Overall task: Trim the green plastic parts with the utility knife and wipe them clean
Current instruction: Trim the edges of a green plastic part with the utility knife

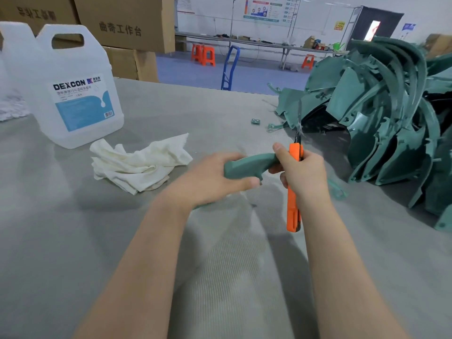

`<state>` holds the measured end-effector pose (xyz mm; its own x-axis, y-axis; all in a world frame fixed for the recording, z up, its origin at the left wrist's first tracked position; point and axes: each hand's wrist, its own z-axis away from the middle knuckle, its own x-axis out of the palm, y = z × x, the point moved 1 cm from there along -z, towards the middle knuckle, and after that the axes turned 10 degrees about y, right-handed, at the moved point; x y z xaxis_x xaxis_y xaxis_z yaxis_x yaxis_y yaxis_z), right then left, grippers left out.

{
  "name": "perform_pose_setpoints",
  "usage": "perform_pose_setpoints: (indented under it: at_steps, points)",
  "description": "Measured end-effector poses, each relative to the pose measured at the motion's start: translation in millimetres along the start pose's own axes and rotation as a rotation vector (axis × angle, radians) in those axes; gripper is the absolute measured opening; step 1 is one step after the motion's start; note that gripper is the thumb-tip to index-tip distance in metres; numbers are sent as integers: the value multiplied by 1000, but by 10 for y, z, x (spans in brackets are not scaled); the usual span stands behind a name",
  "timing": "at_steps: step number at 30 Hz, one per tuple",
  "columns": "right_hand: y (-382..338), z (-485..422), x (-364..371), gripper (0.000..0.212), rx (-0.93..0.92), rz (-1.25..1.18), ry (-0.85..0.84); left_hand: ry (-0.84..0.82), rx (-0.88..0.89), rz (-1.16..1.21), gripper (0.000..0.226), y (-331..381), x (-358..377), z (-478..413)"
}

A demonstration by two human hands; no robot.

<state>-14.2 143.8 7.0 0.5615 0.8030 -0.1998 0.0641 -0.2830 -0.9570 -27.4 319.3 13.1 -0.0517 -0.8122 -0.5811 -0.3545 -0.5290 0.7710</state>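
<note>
Green plastic part point(249, 165), likely light and stiff, is being gripped at one end by left hand point(210, 182), right hand point(305, 172) clasping utility knife point(292, 206).

A grey fabric-covered table point(73, 241) fills the near view. Towards its far left stands a large translucent plastic jug point(80, 94) with a moulded handle and a blue-and-white DEXCON label. A second translucent jug point(14, 57) sits just behind it to the left. Brown cardboard boxes point(127, 23) printed with Chinese characters are stacked behind both. Past the table's far edge lies a blue floor point(190, 72), where a blue metal frame point(230, 67) stands upright. Orange plastic stools point(204, 55) sit near a long narrow table point(256, 42) along the white back wall, under printed wall charts point(266, 9).
</note>
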Motion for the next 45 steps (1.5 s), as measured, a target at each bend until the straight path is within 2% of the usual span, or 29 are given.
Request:
perform_pose_setpoints:
  at_steps: [3, 8, 12, 16, 20, 26, 34, 45]
  points:
    - [-14, 40, 29, 36, -5, -49, -21, 202, 20, 18, 8, -42, -3, -34]
    - [-115, 94, 57, 39, -85, -78, -77, 317, -52, 213, 14, -169, 9, -73]
    - [-135, 82, 20, 24, -180, 11, -111, 405, -65, 332, 10, -204, 18, -86]
    - [-121, 83, 3, 27, -278, 147, -99, 404, -41, 325, 11, -207, 32, -95]
    - [-72, 64, 1, 14, -313, 257, -61, 415, -31, 296, 11, -204, 35, -95]
    - [-15, 59, 50, 37, -290, 369, -54, 467, 3, 182, 16, -185, 40, -89]
    - [3, 88, 139, 45, -342, 345, -92, 480, 6, 143, 16, -203, 40, -90]
    - [31, 86, 146, 37, -334, 259, -117, 475, 5, 149, 15, -216, 35, -92]
